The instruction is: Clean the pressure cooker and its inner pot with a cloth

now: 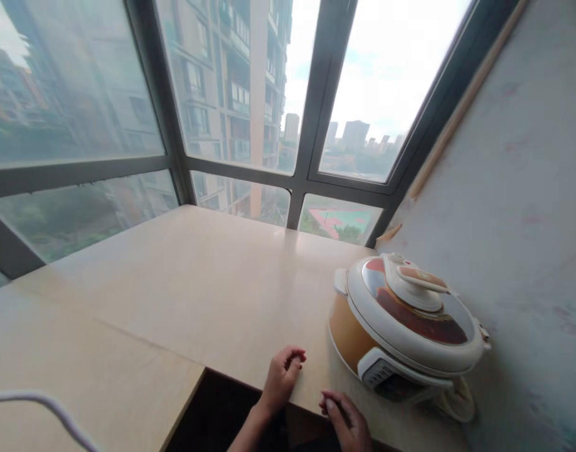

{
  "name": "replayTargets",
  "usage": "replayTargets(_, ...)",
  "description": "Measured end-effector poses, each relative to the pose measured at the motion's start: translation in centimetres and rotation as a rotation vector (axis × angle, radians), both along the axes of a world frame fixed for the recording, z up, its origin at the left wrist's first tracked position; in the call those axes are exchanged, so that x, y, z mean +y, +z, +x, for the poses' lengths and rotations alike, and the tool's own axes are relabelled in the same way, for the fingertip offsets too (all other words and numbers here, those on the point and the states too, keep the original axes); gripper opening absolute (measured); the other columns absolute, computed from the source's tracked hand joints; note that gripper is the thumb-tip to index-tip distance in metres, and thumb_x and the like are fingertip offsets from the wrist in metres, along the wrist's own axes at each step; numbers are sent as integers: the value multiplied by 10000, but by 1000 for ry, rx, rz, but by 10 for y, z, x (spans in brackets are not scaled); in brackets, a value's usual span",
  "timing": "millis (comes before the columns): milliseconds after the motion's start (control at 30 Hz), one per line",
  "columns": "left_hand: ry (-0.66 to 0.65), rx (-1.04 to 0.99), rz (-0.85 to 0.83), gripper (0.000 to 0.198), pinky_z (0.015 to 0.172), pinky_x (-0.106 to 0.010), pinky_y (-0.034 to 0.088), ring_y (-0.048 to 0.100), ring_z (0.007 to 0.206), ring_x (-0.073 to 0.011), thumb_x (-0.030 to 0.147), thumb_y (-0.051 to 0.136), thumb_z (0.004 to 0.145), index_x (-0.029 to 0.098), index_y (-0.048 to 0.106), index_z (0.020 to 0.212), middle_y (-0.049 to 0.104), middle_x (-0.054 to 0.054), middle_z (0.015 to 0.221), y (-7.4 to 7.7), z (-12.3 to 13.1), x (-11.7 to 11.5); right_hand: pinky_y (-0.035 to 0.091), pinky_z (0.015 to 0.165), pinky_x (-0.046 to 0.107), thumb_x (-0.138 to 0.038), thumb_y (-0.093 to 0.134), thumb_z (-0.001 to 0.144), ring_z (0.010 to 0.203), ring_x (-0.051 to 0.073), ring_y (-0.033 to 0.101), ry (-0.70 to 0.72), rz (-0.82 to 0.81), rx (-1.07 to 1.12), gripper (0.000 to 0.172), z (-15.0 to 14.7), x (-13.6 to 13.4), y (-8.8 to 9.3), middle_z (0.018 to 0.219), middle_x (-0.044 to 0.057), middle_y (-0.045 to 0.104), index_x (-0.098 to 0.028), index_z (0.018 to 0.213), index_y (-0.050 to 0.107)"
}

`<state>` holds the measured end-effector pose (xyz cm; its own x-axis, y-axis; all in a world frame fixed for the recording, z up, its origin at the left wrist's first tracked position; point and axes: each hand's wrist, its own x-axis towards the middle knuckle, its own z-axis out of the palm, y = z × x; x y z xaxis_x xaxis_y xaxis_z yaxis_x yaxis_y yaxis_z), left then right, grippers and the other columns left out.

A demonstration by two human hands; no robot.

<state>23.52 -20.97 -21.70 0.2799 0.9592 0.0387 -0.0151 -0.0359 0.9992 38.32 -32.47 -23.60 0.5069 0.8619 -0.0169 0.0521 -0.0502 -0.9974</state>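
Note:
My left hand (282,378) rests at the front edge of the pale tabletop (189,276), its fingers curled in and nothing visible in them. To its right and a little closer to me, my right hand (347,422) is also loosely closed, thumb against the fingers, with no object showing. The two hands are apart. Nearest to them stands an electric cooker (358,329), gold-sided with a white rim, a control panel on its front and its lid (417,301) on. Neither hand touches it.
A white cable (38,397) curves over the tabletop at lower left. A dark recess (217,408) cuts into the front edge. Grey-framed windows (311,125) border the far and left sides. A patterned wall (518,220) rises at right, beside the cooker.

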Motion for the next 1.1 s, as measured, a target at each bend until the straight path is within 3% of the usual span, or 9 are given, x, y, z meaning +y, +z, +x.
replayTargets(67, -2, -36, -18, 300, 758, -355, 586, 715, 852, -237, 403, 581, 875, 164, 745, 953, 745, -104, 889, 3, -1, 1, 586, 781, 343, -688, 744, 744, 850, 285, 739, 155, -48, -1, 524, 1, 33, 3, 872, 112, 779, -198, 917, 816)
replayTargets(133, 2, -71, -34, 305, 744, -347, 587, 711, 823, -226, 411, 583, 872, 162, 742, 946, 745, -98, 874, 7, 0, 2, 589, 759, 369, -660, 755, 718, 830, 297, 737, 214, -43, 29, 536, 1, 65, 10, 910, 131, 783, -174, 940, 802)
replayTargets(233, 46, -104, -59, 314, 734, -350, 592, 706, 786, -215, 424, 607, 844, 162, 737, 961, 752, -98, 926, 10, 0, 6, 576, 662, 371, -627, 721, 705, 758, 301, 723, 229, -39, 64, 521, -4, 106, 18, 836, 129, 771, -155, 920, 769)
replayTargets(333, 113, -103, -70, 308, 746, -360, 596, 717, 841, -236, 410, 621, 807, 169, 740, 957, 757, -109, 989, 11, 1, 13, 553, 665, 367, -557, 645, 755, 723, 285, 705, 174, -2, -79, 439, -13, 130, 18, 806, 109, 762, -164, 913, 762)
replayTargets(467, 159, -65, -36, 282, 762, -371, 592, 719, 836, -249, 403, 612, 778, 173, 742, 878, 758, -100, 898, 12, 4, 28, 540, 757, 365, -471, 564, 816, 821, 287, 717, 121, 43, -218, 356, -21, 137, 14, 873, 99, 774, -190, 902, 767)
replayTargets(567, 150, -65, -80, 295, 652, -362, 584, 688, 653, -216, 439, 627, 744, 172, 717, 832, 744, -80, 825, 16, 8, 40, 537, 728, 344, -447, 544, 842, 798, 276, 721, 162, 72, -181, 346, -20, 134, 14, 862, 94, 774, -190, 910, 766)
replayTargets(667, 167, -68, -93, 286, 626, -356, 582, 681, 625, -212, 447, 638, 709, 177, 697, 779, 730, -65, 788, 19, 12, 46, 541, 711, 328, -426, 541, 858, 786, 266, 724, 179, 96, -143, 346, -19, 131, 16, 861, 93, 774, -181, 942, 771)
replayTargets(1100, 244, -16, -2, 277, 637, -333, 580, 682, 685, -214, 432, 613, 727, 179, 722, 754, 728, -60, 754, 24, 12, 41, 520, 686, 313, -388, 552, 835, 740, 248, 704, 165, 97, -106, 297, -21, 132, 27, 787, 75, 757, -182, 870, 763)
